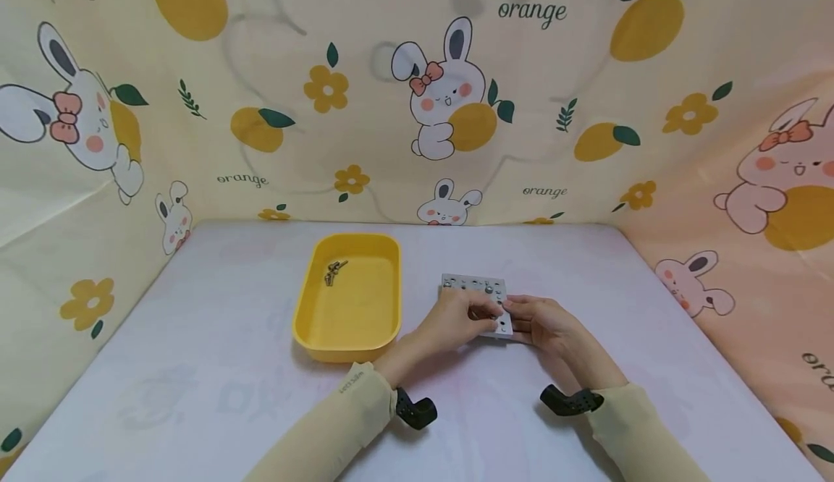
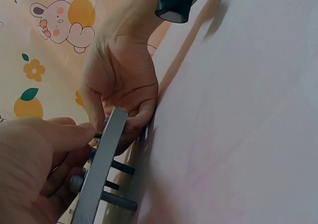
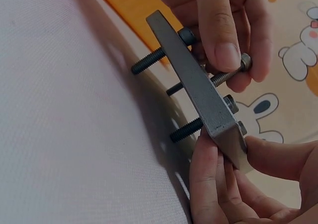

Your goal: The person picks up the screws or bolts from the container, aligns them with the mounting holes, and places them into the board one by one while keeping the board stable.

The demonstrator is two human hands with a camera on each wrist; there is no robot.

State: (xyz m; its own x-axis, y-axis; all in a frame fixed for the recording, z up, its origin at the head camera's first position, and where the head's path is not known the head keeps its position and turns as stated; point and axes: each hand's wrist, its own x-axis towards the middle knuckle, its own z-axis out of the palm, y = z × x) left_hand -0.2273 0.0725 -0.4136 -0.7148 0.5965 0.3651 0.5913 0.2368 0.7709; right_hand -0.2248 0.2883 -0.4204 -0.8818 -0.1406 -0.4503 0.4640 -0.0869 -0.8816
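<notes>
And here's the yellow tray [image 1: 352, 319] on the white worktop [image 1: 195, 352], with the metal plate [image 3: 191, 77] to its right, held up above the surface! The right grip [image 1: 547, 323] has the plate by the edge farther from the tray, thumb on one side, fingers tucked beneath. Over on the tray's side comes the left grip [image 1: 459, 315], pinching a slim screw [image 3: 243, 63] between thumb and finger, head up, shank running to the plate's face. Look at those fitted bolts [image 2: 119, 200], threaded ends poking clean out underneath! Inside the tray, a little cluster of loose screws [image 1: 334, 272] lies toward its far end. The left sleeve [image 1: 332, 424] reaches in past the tray's near side, and beyond the tray rises a cloth wall [image 1: 391, 200], all rabbits and oranges.
</notes>
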